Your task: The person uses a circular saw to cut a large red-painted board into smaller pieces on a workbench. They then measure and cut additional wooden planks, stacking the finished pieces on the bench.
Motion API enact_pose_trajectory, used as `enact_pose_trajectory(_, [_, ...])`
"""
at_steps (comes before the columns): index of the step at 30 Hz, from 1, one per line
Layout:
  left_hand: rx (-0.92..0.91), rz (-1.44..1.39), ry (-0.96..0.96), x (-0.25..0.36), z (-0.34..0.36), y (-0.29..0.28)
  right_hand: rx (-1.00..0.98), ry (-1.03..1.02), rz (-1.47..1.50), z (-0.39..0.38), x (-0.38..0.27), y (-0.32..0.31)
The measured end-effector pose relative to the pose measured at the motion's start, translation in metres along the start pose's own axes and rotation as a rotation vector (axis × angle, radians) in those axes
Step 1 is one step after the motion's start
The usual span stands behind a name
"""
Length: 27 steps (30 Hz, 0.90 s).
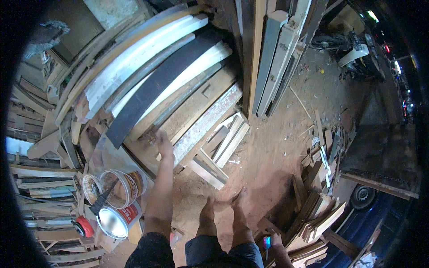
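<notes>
A small bright-screened device (267, 242) is held in the right hand (276, 240), and the left hand (165, 146), its grip too blurred to tell, is seen by the near end of a broad brown wooden board (196, 105), likely stiff, heavy and best edge-gripped.

Black short sleeve (151, 251), bottom left of centre; left forearm (160, 203) and left hand (165, 146) bare. Dark blue-grey shorts (203, 248), bottom centre; legs (237, 223) bare below. Right hand (276, 240), lower right of centre, bare too.
</notes>
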State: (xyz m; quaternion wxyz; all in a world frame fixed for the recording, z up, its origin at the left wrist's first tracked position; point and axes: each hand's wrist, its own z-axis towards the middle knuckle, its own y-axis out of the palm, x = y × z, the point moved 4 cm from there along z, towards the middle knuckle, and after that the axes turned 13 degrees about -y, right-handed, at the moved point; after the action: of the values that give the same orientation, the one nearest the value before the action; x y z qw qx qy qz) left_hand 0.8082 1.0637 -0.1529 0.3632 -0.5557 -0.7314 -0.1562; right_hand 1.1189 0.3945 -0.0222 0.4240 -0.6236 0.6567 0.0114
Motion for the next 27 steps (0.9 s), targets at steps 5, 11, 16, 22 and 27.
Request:
enact_pose_trajectory(5, [-0.056, 0.294, 0.47, -0.134, 0.011, -0.095, 0.13, 0.176, 0.379, 0.034, -0.053, -0.016])
enact_pose_trajectory(11, [-0.403, 0.144, -0.467, -0.182, -0.158, -0.143, 0.345, 0.283, 0.427, 0.005, -0.019, -0.073])
enact_pose_trajectory(16, [-0.461, 0.281, -0.551, -0.198, -0.182, -0.195, 0.349, 0.407, 0.484, -0.007, -0.052, -0.121])
enact_pose_trajectory(22, [-0.334, 0.211, -0.394, -0.141, -0.177, -0.191, 0.277, 0.444, 0.4, 0.067, 0.039, -0.165])
enact_pose_trajectory(27, [-0.188, 0.428, -0.268, -0.103, -0.221, -0.067, 0.238, 0.272, 0.488, 0.193, 0.162, -0.259])
